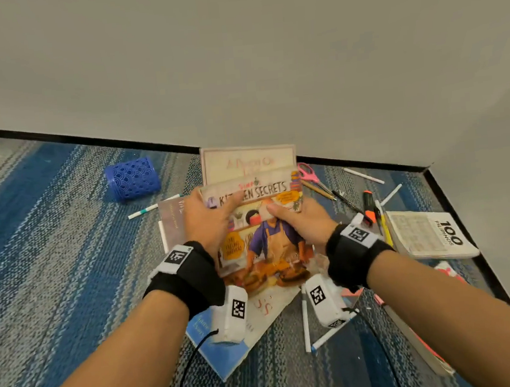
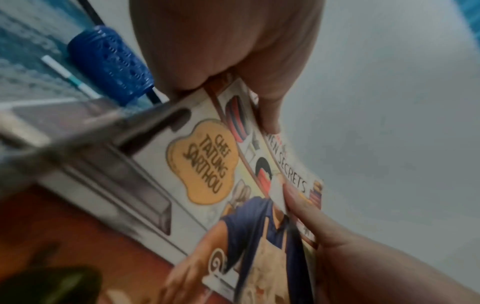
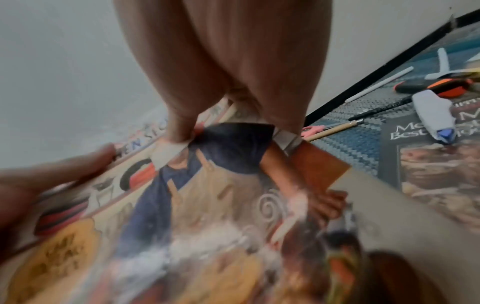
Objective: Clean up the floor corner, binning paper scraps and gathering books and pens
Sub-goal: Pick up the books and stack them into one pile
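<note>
Centrally, blue-striped carpet (image 1: pixel 51 242) fills lower frame under grey wall. Cookbook "Kitchen Secrets" (image 1: pixel 267 244) at frame centre, atop other books. Left hand (image 1: pixel 210 222) and right hand (image 1: pixel 299 220) both grip its top edge, thumbs on cover. "100" book (image 1: pixel 430 233) right. Blue pen cup (image 1: pixel 132 179) tipped over, upper left. Pens, orange highlighter (image 1: pixel 369 205), pink scissors (image 1: pixel 309 171) scattered right.

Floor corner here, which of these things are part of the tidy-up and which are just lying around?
Part of the job:
Kitchen Secrets book, gripped by left hand and right hand
100 Filipinos book
blue pen cup, tipped over
orange highlighter
white pens

Just lying about:
pink scissors
</note>
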The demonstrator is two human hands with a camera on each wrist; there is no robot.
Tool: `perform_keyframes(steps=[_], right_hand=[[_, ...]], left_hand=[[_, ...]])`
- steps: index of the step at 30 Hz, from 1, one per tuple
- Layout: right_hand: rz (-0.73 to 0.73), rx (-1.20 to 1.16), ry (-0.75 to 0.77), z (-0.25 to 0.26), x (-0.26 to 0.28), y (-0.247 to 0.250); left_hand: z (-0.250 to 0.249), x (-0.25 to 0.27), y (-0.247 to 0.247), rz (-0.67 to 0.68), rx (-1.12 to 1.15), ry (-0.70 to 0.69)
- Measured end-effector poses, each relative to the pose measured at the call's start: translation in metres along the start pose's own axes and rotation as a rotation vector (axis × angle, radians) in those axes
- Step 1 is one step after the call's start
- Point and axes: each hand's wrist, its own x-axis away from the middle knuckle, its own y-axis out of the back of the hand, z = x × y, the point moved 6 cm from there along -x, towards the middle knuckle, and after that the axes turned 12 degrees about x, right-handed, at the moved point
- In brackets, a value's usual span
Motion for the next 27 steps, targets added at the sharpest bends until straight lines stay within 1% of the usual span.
perform_keyframes(steps=[2, 4, 5, 7, 9, 11, 13, 15, 17, 18, 22, 24, 27], right_hand=[[0.047, 0.182, -0.106, -0.021, -0.003, 0.003], [0.061, 0.431, -0.191, -0.047, -0.015, 0.016], [0.025, 0.548, -0.199, -0.06, -0.025, 0.029], [-0.124, 0.72, -0.201, -0.082, -0.046, 0.063], [-0.253, 0.886, -0.208, -0.099, -0.066, 0.097], [-0.271, 1.08, -0.218, -0.117, -0.086, 0.119], [-0.192, 1.23, -0.185, -0.134, -0.106, 0.127], [-0.085, 1.252, -0.147, -0.153, -0.122, 0.127], [-0.01, 1.245, -0.156, -0.165, -0.13, 0.126], [-0.015, 1.243, -0.163, -0.169, -0.132, 0.126], [-0.182, 1.247, -0.132, -0.17, -0.135, 0.141], [-0.186, 1.263, -0.159, -0.17, -0.133, 0.147], [-0.137, 1.319, -0.234, -0.168, -0.122, 0.147]], left_hand=[[0.025, -0.012, 0.0, -0.049, -0.016, 0.071], [0.05, -0.02, -0.006, -0.069, -0.07, 0.129], [0.063, -0.025, -0.009, -0.06, -0.105, 0.141], [0.084, -0.034, -0.017, -0.026, -0.194, 0.151], [0.105, -0.043, -0.024, 0.011, -0.233, 0.2], [0.13, -0.052, -0.029, 0.06, -0.257, 0.273], [0.153, -0.059, -0.03, 0.103, -0.323, 0.319], [0.168, -0.065, -0.028, 0.13, -0.355, 0.315], [0.172, -0.067, -0.025, 0.13, -0.342, 0.311], [0.172, -0.067, -0.024, 0.131, -0.331, 0.315], [0.167, -0.065, -0.029, 0.138, -0.291, 0.334], [0.163, -0.063, -0.031, 0.119, -0.284, 0.341], [0.162, -0.064, -0.032, 0.116, -0.306, 0.332]])
